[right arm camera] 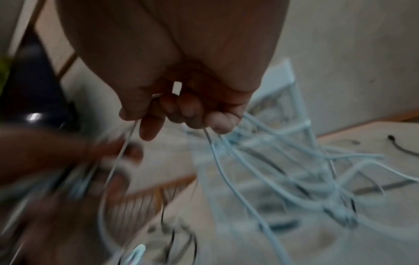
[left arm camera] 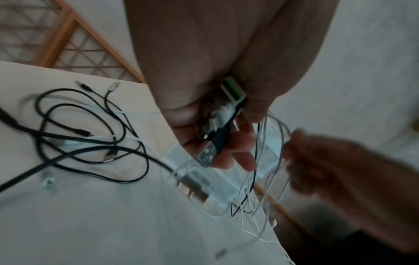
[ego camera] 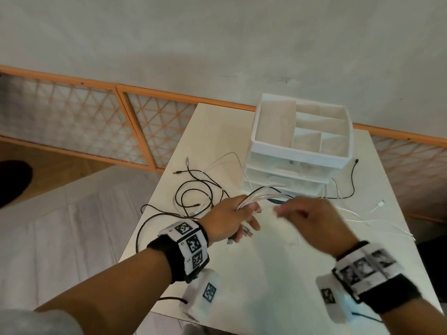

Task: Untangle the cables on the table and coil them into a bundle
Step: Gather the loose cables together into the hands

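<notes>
Two hands work a gathered bunch of cables above the near middle of the white bench [ego camera: 278, 274]. The left hand [ego camera: 227, 220] is curled round the white cables [ego camera: 260, 197] together with several plug ends, among them a black USB plug [left arm camera: 209, 154] and a green-and-white connector [left arm camera: 233, 90]. The right hand [ego camera: 312, 218], motion-blurred, has its fingers [right arm camera: 192, 114] curled on thin white strands just beside the left.

Likely faults, as judged from this arrangement: the white strands trail off to the right across the bench and pass close to the white drawer organiser [ego camera: 301, 136], so a hard pull could snag there or drag it. The black cables [ego camera: 193, 197] lie looped on the bench left of the hands, well apart from the grip, yet one black strand runs up into the left hand; drawing it in could tighten those loops into a knot. Plug ends bunched in the left hand may slip loose.

The white plug [ego camera: 381, 203] lies on the bench beyond the right hand.
</notes>
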A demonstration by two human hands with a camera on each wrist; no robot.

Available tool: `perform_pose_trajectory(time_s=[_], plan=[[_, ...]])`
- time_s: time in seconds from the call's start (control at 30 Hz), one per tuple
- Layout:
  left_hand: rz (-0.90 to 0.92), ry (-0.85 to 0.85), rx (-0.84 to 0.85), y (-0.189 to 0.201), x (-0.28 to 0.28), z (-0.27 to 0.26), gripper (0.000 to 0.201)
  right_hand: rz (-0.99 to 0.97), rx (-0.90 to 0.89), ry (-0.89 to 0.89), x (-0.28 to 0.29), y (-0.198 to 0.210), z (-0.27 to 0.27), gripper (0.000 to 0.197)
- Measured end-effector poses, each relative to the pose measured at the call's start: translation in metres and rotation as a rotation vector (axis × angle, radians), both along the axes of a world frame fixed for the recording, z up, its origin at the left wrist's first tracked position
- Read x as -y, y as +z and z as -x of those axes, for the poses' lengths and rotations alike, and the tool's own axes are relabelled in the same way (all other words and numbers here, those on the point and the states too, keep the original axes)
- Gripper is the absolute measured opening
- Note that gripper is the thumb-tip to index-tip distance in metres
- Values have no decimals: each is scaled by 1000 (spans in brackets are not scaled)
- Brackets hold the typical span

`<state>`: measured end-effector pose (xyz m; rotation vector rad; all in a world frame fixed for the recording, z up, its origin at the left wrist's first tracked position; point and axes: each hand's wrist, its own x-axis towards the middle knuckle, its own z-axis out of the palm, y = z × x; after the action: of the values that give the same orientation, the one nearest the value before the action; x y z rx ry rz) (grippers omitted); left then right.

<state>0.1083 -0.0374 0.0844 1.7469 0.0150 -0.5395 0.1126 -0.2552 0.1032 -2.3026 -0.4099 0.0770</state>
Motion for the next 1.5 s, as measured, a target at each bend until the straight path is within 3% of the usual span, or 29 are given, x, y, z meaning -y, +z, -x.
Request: perform_pose_trajectory(time_s=[0.03,0.1,0.27,0.37,0.43,0.5,0.57,0.63,0.73,0.83,0.97,1.13,1.2,1.27,1.33,1.4,1.43,1.5], plan=[[3,-22,-7,-2,5,-2,26,-47,71,-63,8,20,-6,18],[-34,-38,-21,-9,10,-5,25,-62,183,-204,29,54,-17,11],[-304,-111,-21,-25,-2,-8,28,-116,317,-611,93,82,-39,20],[-320,-83,-2,-24,-5,-13,29,8,361,-765,113,74,-44,31],[-232,-26,2,-12,1,-19,30,187,221,-730,116,58,-44,36],[-112,39,-6,7,9,-25,30,328,27,-680,108,42,-38,65],[-34,52,1,29,19,-30,30,320,31,-630,87,30,-30,79],[15,15,17,48,30,-33,30,192,211,-419,56,24,-22,71],[66,-32,16,66,45,-36,29,130,374,-165,21,19,-19,38],[102,-52,-13,67,48,-34,30,58,347,-256,17,31,-29,10],[87,-62,-36,52,40,-31,32,-46,116,-318,43,49,-37,18],[-9,-105,-26,38,30,-24,34,-66,142,-571,87,62,-53,13],[27,-78,-79,37,30,-24,32,-13,142,-609,92,61,-54,8],[87,-45,-118,41,32,-26,30,208,88,-570,91,60,-49,12],[18,-57,-61,47,33,-29,29,295,35,-451,84,64,-38,46],[-96,-129,61,57,36,-33,32,144,1,-262,65,74,-27,71],[-143,-189,150,62,37,-34,34,89,-43,-168,51,75,-21,72],[-240,-335,357,76,41,-35,27,60,-109,-10,20,69,-11,43]])
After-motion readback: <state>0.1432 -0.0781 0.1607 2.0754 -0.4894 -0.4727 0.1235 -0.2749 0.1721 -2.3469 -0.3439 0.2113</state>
